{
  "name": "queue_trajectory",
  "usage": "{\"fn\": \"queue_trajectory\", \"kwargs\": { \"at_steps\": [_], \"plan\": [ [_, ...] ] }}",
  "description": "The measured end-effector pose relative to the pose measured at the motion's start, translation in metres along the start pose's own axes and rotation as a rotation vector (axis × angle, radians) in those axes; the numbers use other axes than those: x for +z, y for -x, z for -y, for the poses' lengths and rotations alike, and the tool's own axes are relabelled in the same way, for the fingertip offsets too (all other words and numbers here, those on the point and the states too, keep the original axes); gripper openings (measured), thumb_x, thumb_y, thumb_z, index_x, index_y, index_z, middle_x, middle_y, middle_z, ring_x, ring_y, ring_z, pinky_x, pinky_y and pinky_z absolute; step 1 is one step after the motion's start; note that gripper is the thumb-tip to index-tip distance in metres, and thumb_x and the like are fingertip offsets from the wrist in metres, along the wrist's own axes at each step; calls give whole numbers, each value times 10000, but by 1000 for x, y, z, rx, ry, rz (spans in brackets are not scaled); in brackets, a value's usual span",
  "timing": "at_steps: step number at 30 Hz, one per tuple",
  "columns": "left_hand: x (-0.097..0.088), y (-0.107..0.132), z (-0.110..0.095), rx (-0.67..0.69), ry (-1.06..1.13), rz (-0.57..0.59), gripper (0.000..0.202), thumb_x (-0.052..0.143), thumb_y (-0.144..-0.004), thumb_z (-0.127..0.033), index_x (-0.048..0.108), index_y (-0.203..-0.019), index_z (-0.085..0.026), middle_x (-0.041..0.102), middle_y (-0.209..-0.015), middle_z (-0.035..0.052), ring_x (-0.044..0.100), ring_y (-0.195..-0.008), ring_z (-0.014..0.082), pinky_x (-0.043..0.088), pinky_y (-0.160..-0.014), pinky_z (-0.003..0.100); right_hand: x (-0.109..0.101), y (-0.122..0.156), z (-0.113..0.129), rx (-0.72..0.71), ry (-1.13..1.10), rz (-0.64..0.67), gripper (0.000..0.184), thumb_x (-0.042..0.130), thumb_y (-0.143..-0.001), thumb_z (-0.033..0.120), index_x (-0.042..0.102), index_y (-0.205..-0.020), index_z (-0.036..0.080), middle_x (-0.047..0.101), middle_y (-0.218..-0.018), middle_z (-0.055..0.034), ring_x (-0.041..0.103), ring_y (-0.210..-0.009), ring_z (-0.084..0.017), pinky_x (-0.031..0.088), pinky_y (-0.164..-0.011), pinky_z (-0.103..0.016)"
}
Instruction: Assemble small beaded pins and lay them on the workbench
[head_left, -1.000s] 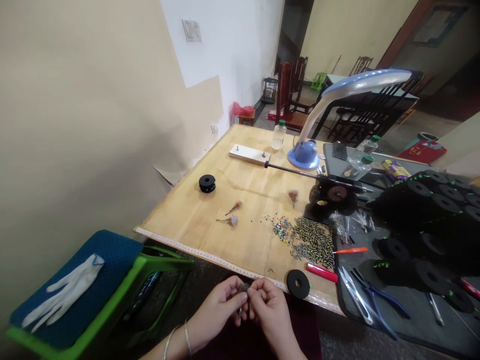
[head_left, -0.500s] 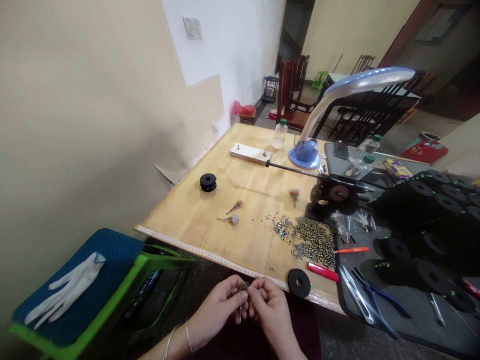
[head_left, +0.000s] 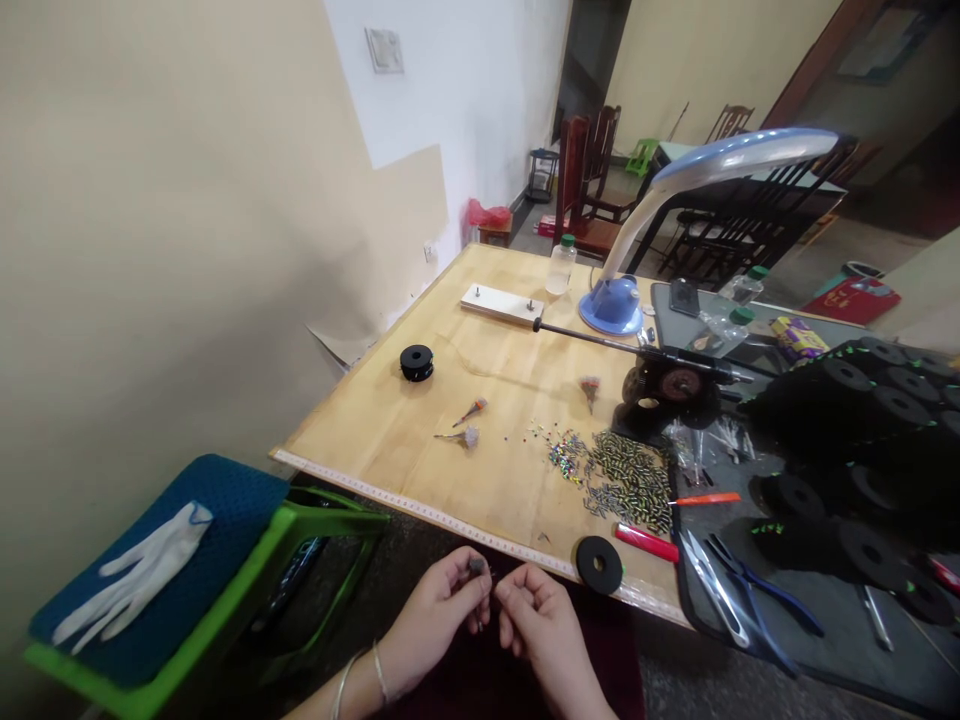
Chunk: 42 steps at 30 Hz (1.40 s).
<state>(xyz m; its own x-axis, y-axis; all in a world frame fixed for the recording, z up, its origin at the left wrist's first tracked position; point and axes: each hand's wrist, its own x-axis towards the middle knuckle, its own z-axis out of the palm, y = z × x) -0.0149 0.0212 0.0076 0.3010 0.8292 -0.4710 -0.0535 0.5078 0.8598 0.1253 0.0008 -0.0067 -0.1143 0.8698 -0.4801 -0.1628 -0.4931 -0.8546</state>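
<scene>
My left hand (head_left: 439, 612) is closed around a small thin item with a dark grey tuft-like top (head_left: 476, 565); its lower end pokes out under the fingers, and its kind cannot be made out. Beside it, a little apart, my right hand (head_left: 546, 622) has thumb and forefinger pinched together; anything between them is too small to name. Both hands are just off the table's front edge. Close to the right hand lies a flat black foam disc (head_left: 599, 565). Farther in on the wooden table (head_left: 360, 430) are a pile of small metallic tubes (head_left: 630, 478) and some tiny coloured beads (head_left: 568, 456).
Small tufted bundles (head_left: 470, 438) and a black foam spool (head_left: 416, 363) lie on the table. A blue lamp (head_left: 611, 305) stands behind a rod-shaped tool (head_left: 585, 337). To the right are a red-handled tool (head_left: 645, 543), tweezers (head_left: 712, 590), pliers (head_left: 772, 590) and stacked black spools (head_left: 870, 550).
My hands have moved slightly apart; they were touching at the fingertips around the small item. It now stays in the left hand, and the right hand has drawn away from it.
</scene>
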Motion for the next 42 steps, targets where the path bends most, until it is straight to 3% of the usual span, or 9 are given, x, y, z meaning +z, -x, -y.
{"fn": "queue_trajectory", "kwargs": {
  "at_steps": [11, 42],
  "plan": [
    [-1, -2, 3, 57, -31, -24, 280, 655, -753, -409, 501, -697, -182, 477, -579, -66, 434, -496, 88, 378, -488, 210, 5, 4, 3, 91, -55, 89, 429, 671, -702, 575, 530, -637, 175, 496, -368, 77, 267, -299, -37, 142, -361, -188],
    [0, 2, 4, 152, -106, -3, 159, 570, -822, -314, 502, -758, -185, 468, -646, -50, 446, -588, 116, 394, -546, 227, 4, 2, 3, 163, -196, 84, 428, 735, -640, 545, 538, -627, 165, 487, -346, 80, 272, -285, -21, 117, -328, -170]
  ]
}}
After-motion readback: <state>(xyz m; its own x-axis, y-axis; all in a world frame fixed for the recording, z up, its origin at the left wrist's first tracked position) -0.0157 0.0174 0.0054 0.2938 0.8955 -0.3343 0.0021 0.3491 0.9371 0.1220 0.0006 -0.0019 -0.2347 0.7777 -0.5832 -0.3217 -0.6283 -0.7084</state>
